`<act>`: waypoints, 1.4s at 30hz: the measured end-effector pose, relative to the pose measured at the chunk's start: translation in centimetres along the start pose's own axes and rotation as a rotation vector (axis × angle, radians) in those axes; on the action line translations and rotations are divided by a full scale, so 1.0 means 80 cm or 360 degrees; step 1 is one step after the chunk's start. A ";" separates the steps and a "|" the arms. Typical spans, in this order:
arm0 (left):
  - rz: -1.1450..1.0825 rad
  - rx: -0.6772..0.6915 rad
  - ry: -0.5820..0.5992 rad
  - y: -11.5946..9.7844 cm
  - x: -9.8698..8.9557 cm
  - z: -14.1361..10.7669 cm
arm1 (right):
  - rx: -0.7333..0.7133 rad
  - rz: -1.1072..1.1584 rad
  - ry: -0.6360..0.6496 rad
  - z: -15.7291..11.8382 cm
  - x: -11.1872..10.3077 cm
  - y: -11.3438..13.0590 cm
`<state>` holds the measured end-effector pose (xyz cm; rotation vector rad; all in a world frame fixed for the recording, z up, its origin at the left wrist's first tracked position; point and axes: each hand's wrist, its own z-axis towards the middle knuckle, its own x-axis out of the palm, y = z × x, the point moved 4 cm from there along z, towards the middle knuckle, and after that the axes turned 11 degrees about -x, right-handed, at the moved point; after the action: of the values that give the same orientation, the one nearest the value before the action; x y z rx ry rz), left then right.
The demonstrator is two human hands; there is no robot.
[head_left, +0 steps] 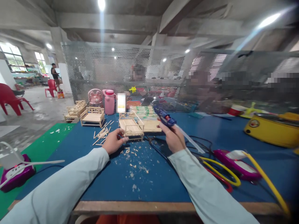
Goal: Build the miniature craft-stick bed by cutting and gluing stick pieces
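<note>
A small wooden bed-like frame point(132, 127) stands on the blue table. My left hand point(115, 141) has its thumb and fingers closed on the frame's near left corner. In my right hand point(174, 135) is a dark blue glue gun point(164, 116), raised to the right of the frame, with a clear glue stick point(190, 139) sticking out of its back. Loose thin sticks point(102, 133) lie left of the frame, beside a finished-looking wooden bench point(92, 116). Behind and to the right is a stack of flat sticks point(149, 126).
Dark pliers point(151, 141) and cables lie below my right hand. Purple power strips point(238, 165) point(17, 172) sit at both sides. A yellow pot point(272, 129) stands far right, a pink bottle point(109, 102) at the back before a mesh screen point(105, 68). A person point(54, 74) stands far left.
</note>
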<state>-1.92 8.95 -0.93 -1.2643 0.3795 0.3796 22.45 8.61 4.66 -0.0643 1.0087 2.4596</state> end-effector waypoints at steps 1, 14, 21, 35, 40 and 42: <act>0.0011 -0.0006 -0.0006 0.001 0.002 0.000 | 0.0024 0.0098 0.0036 -0.003 0.003 0.005; 0.0075 -0.0016 -0.0051 -0.001 0.002 -0.001 | -0.0102 0.0171 0.0803 -0.016 0.021 0.029; 0.0089 0.0006 -0.0042 0.004 0.002 0.002 | -0.0283 -0.0230 0.0800 -0.009 0.015 0.036; 0.0107 -0.0002 -0.0015 0.001 0.001 0.001 | -0.0292 -0.0378 0.0830 -0.012 0.018 0.026; 0.0102 -0.0009 0.0011 0.001 0.001 0.000 | -0.0328 -0.0384 0.0777 -0.012 0.018 0.027; 0.0106 -0.0003 0.0000 0.001 0.001 0.000 | -0.0344 -0.0375 0.0772 -0.012 0.018 0.027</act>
<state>-1.88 8.98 -1.01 -1.2557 0.4220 0.4363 20.09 7.23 5.05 -0.8356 0.8513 2.3678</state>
